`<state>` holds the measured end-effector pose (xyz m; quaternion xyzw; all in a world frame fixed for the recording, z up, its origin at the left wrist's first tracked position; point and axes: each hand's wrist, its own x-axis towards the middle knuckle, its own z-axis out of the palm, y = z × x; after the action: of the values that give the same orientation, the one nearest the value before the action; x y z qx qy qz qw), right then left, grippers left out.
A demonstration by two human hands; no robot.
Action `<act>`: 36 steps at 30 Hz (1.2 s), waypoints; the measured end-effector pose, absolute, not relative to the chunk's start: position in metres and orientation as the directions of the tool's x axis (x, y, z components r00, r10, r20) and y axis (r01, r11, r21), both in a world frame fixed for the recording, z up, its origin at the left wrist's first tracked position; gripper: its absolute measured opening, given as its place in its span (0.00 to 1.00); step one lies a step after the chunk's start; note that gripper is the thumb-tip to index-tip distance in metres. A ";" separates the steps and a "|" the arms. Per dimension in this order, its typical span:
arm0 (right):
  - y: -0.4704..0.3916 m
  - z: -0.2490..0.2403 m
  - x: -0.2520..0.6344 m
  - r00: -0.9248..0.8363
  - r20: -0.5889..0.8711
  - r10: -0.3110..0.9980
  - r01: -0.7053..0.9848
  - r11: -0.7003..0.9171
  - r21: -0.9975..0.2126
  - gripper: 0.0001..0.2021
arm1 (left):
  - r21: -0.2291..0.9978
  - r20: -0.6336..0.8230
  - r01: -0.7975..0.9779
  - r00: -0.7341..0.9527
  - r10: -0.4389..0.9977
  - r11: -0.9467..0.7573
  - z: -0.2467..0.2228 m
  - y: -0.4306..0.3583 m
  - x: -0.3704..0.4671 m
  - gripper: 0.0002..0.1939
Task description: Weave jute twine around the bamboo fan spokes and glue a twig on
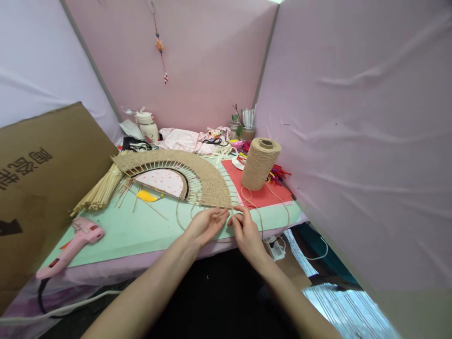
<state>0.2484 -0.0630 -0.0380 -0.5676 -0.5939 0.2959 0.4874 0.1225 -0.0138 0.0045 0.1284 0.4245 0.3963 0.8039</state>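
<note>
A half-round fan-shaped frame of thin sticks, woven with jute twine (215, 186), lies on the table with a pink dotted half-circle panel (164, 181) at its centre. My left hand (208, 225) is turned palm up, fingers stretched out at the near right corner of the weaving. Beside it, my right hand (246, 233) has its fingers bent and drawn together at the same corner, on what looks like the thin twine there. To the right stands a large spool of jute twine (259, 165), with loose loops of twine running over the table edge.
A bundle of sticks (102, 190) and a pink glue gun (72, 245) lie left, by a big cardboard box (45, 179). Red paper (270, 197) is under the spool. A white flask (147, 127), cloth and pots stand behind. A power strip (276, 248) hangs below the table edge.
</note>
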 end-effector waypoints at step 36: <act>-0.054 -0.004 0.316 -0.064 0.321 0.945 0.584 0.296 -0.755 0.13 | 0.786 -0.348 -0.479 0.178 0.920 0.390 0.049 -0.023 0.112 0.17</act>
<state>0.3157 -0.0537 -0.0041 -0.5501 -0.6950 0.2217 0.4065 0.1118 -0.0234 0.0493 0.2635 0.4189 0.4852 0.7208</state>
